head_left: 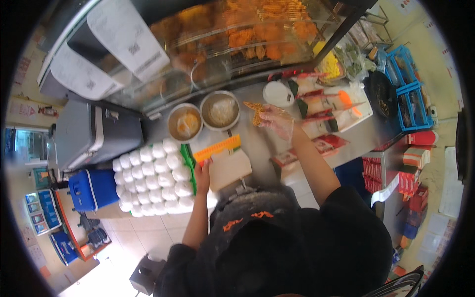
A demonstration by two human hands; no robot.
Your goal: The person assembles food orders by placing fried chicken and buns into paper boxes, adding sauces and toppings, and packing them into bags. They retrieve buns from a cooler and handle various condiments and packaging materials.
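My left hand (pixel 202 173) holds the left edge of an open paper wrapper (pixel 227 167) with an orange band, lying on the steel counter (pixel 257 143). My right hand (pixel 277 121), in a clear plastic glove, is raised above the counter and pinches a piece of fried food (pixel 256 112) just right of two round metal bowls. One bowl (pixel 184 123) holds an orange sauce, the other bowl (pixel 220 111) a pale mix.
A green tray (pixel 187 157) carries several rows of white wrapped balls (pixel 148 175) at my left. A glass warmer case (pixel 232 34) with fried food stands behind the counter. White lid (pixel 278 93), wrapper stacks (pixel 326 106), grey cooler (pixel 94 131), blue crates (pixel 408 96) surround.
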